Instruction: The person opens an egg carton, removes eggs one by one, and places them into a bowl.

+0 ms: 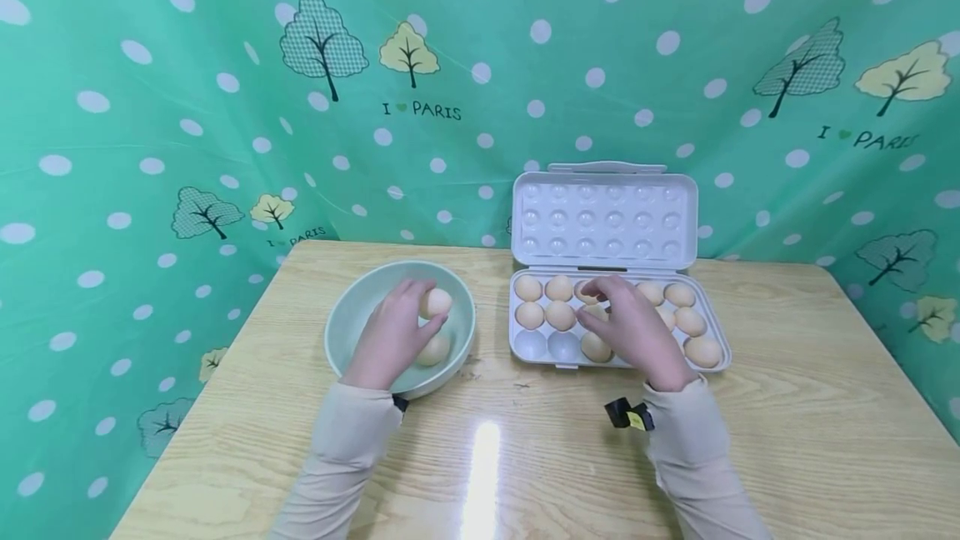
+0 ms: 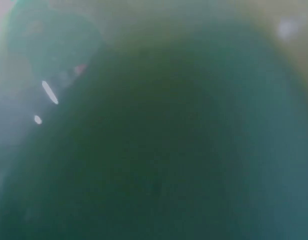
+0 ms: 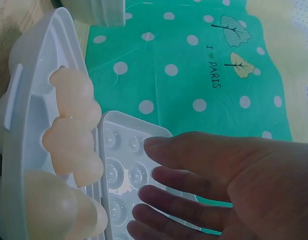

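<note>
In the head view my left hand (image 1: 392, 325) reaches into a pale green bowl (image 1: 345, 298) and holds an egg (image 1: 437, 302) between thumb and fingers. A second egg (image 1: 433, 350) lies in the bowl below it. My right hand (image 1: 633, 325) hovers over an open white egg carton (image 1: 531, 348), with nothing in its fingers. Brown eggs (image 1: 560, 315) fill most of the carton; two cups at its front left hold none. The right wrist view shows the right hand (image 3: 209, 185) with extended, slightly bent fingers beside the eggs (image 3: 74, 135). The left wrist view is dark and blurred.
Behind the cups, the carton's dimpled lid (image 1: 606, 219) stands upright against a green dotted cloth (image 1: 450, 40). Both containers sit on a light wooden table (image 1: 555, 457), the bowl to the left. A black strap piece (image 1: 628, 415) hangs at the right wrist.
</note>
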The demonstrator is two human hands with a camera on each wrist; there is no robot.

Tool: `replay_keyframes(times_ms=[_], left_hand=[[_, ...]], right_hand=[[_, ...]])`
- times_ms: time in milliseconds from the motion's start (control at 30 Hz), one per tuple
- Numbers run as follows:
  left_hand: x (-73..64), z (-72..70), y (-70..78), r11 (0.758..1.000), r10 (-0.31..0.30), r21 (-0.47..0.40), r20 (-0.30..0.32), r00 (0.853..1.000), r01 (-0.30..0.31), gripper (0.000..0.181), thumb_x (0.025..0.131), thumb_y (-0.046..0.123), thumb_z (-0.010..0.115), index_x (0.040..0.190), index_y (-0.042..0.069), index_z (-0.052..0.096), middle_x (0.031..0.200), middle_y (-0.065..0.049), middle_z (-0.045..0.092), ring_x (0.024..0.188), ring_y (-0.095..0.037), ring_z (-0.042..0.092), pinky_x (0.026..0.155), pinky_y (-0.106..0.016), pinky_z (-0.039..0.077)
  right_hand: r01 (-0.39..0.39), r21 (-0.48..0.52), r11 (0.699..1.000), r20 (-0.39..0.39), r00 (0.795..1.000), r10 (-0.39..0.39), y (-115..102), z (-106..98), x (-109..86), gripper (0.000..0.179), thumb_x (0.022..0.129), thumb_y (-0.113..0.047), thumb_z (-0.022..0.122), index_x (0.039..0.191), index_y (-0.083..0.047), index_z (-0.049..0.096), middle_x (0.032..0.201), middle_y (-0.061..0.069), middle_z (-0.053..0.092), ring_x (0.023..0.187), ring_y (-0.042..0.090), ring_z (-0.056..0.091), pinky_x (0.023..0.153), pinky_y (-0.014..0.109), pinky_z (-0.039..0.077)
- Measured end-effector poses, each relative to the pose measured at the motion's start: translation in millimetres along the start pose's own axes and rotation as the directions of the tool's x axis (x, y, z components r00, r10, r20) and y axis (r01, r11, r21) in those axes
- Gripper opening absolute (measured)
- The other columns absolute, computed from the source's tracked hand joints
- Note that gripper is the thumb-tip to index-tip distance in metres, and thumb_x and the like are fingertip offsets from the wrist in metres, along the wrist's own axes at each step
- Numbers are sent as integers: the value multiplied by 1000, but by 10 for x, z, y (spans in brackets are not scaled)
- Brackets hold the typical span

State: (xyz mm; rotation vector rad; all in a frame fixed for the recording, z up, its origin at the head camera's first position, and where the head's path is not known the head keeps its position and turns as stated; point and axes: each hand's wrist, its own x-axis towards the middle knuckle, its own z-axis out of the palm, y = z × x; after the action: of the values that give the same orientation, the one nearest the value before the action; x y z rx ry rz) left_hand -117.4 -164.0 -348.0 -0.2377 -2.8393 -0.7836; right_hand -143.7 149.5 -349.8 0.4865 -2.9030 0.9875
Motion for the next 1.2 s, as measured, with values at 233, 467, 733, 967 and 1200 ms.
replay_keyframes(times_ms=[233,467,733,967,1200], left_hand=[[8,42,-18,998,-48,40,52,997,46,44,93,17,70,132,2,58,127,-18,60,114,-35,62,96,-49,53],[5,111,-27,998,-51,39,91,995,48,43,93,15,70,132,4,58,124,-18,61,109,-33,64,93,-48,55],[-8,202,-55,999,-18,49,110,994,12,38,92,13,69,128,3,61,117,-18,63,105,-33,65,90,-48,56],[0,255,-90,999,4,40,127,992,-9,37,90,10,72,125,2,63,112,-17,64,104,-32,65,92,-47,55],[19,263,-97,999,1,39,154,988,-7,38,90,11,73,125,1,62,113,-16,64,106,-31,64,94,-45,54]], right_hand=[[-12,-32,999,23,1000,13,37,7,4,33,93,-14,68,119,5,63,122,22,63,113,40,58,95,53,50],[-19,-52,998,33,999,21,76,29,14,34,92,-14,68,118,7,64,120,24,62,110,39,58,93,53,50],[-36,-41,999,34,999,37,144,89,38,32,92,-11,67,117,7,64,122,25,61,113,41,58,96,54,49],[-52,-64,997,35,998,54,206,176,82,28,91,-11,68,113,6,66,110,20,62,98,33,59,87,48,51],[-63,-96,993,17,998,65,217,226,99,25,89,-9,69,110,5,67,102,18,61,92,30,58,84,48,51]])
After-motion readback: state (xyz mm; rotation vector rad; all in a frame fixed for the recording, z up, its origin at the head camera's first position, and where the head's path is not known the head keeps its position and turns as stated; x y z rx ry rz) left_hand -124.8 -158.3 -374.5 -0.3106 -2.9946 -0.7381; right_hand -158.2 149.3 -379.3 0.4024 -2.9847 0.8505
